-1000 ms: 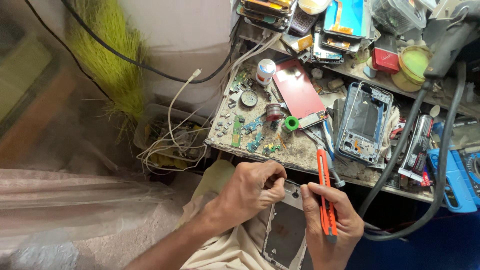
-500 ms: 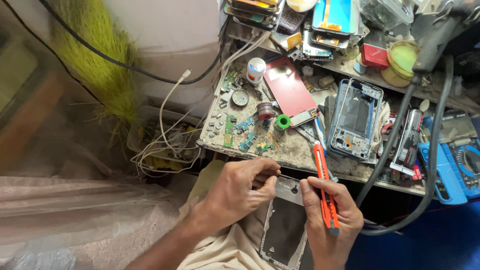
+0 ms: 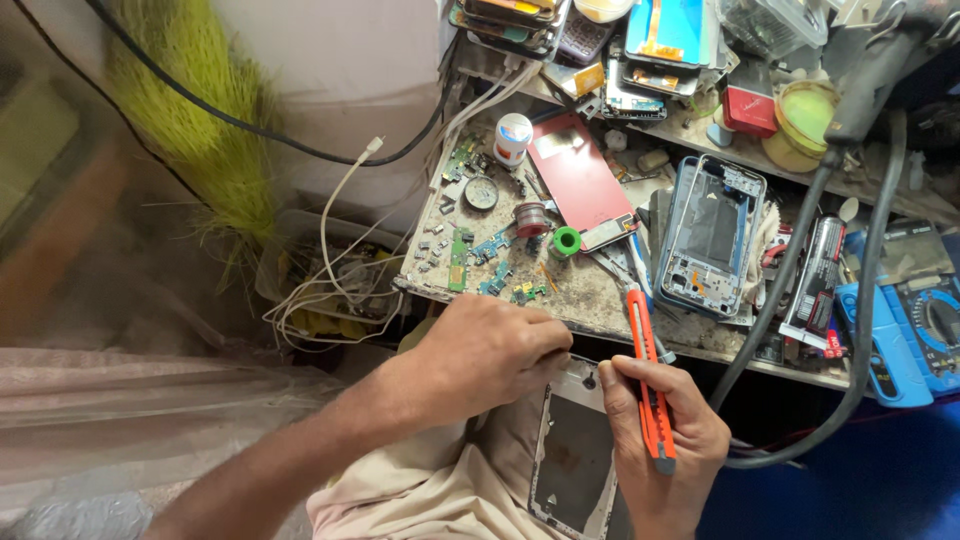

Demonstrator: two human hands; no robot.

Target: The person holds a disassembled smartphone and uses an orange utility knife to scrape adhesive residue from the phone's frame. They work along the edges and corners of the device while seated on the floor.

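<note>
An opened phone frame (image 3: 575, 455) lies on my lap, below the bench edge. My left hand (image 3: 480, 355) rests closed over its top left corner, fingertips pinching the frame's upper edge. My right hand (image 3: 665, 445) holds the frame's right side and grips an orange utility knife (image 3: 648, 375), whose blade end points up toward the bench. What sits under my left fingers is hidden.
The cluttered workbench (image 3: 590, 290) holds small circuit boards (image 3: 480, 255), a red phone panel (image 3: 580, 180), a blue-rimmed phone frame (image 3: 710, 235), a green tape roll (image 3: 566, 242) and a blue multimeter (image 3: 925, 320). Thick black cables (image 3: 800, 270) hang at right. White cables (image 3: 335, 270) dangle left.
The view has shifted slightly. Both hands stay on the phone frame, and my left fingers have closed tighter on its top edge.
</note>
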